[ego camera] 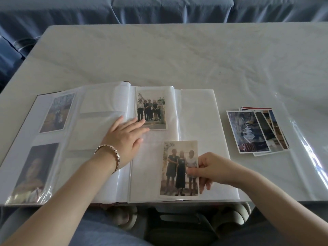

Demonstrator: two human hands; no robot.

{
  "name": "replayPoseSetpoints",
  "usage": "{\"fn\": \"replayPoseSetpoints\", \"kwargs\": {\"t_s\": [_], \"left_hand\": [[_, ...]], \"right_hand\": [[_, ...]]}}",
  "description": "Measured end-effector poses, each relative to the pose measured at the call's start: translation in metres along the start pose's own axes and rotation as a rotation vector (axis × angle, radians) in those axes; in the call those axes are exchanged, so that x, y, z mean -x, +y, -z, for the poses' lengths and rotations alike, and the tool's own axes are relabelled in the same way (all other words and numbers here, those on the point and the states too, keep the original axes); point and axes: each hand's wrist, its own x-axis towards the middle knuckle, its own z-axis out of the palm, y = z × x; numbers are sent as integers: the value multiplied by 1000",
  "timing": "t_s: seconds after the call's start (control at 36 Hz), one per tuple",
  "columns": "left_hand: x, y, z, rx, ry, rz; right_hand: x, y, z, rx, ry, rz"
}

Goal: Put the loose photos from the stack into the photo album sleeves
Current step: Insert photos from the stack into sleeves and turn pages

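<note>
Hands split — left (126,137) flat, right (209,168) pinching photo (177,167).

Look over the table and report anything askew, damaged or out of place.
Only the stack of loose photos, right of the album, stands out: it is fanned and skewed, edges not squared. The photo pinched by the right hand sits slightly tilted over the lower right page. Nothing looks torn or spilled.

Soft, dim daylight from the right glares on the plastic table cover (308,157); wide-angle edges bend, shadows faint.
</note>
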Motion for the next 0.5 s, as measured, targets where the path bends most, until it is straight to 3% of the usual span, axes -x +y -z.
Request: {"fn": "replayPoseSetpoints", "kwargs": {"t_s": [0.14, 0.31, 0.5], "left_hand": [[1, 1, -1, 9, 14, 8], [0, 3, 0, 19, 13, 22], [1, 4, -1, 33, 27, 21]], "right_hand": [[-12, -7, -10, 12, 0, -18], [-8, -4, -1, -60, 379, 109], [-10, -8, -10, -73, 361, 101]]}}
